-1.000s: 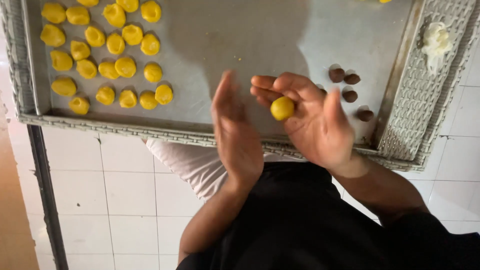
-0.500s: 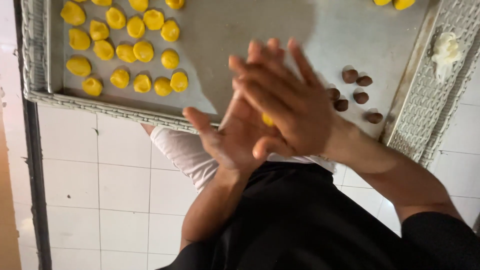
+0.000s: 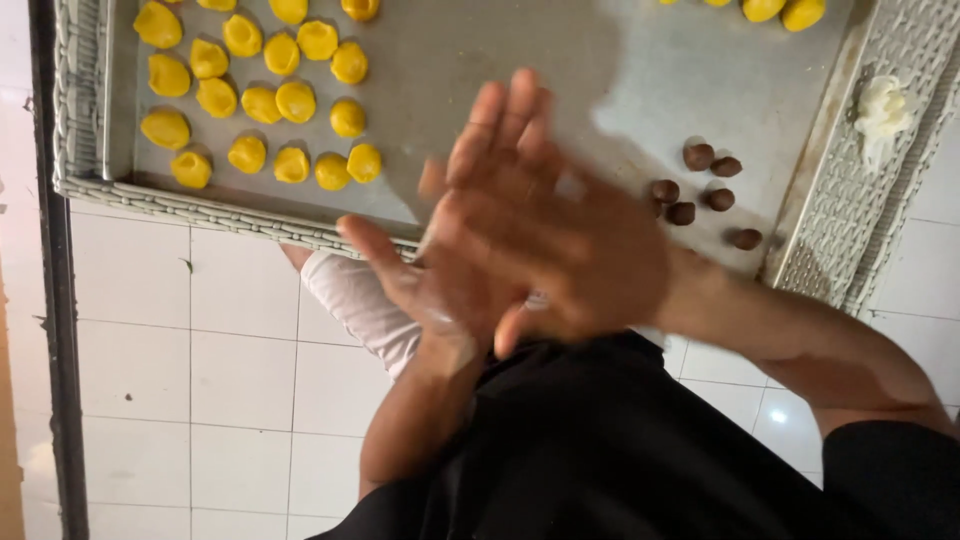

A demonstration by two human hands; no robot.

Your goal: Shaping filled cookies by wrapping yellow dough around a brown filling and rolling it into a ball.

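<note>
A: The left hand (image 3: pixel 440 290) and right hand (image 3: pixel 555 235) are pressed flat, palm to palm; whatever lies between them is hidden.

B: Above the flat grey metal baking tray (image 3: pixel 480 120)?

A: Yes. Pressing unevenly could squash it, or drop it among the small yellow dough balls (image 3: pixel 262 100) or smaller brown balls (image 3: pixel 705 185).

Yellow dough balls (image 3: pixel 270 100): roughly sixteen small, rounded, slightly uneven pieces, set in loose rows at the far left of a grey metal tray (image 3: pixel 640 90), none stacked; more lie at the tray's far right edge. Brown balls (image 3: pixel 705 185): six smaller, dark pieces, clustered loosely on the tray's near right. Any piece between the pressed palms of the left hand (image 3: pixel 440 290) and right hand (image 3: pixel 540 230) is hidden.
</note>
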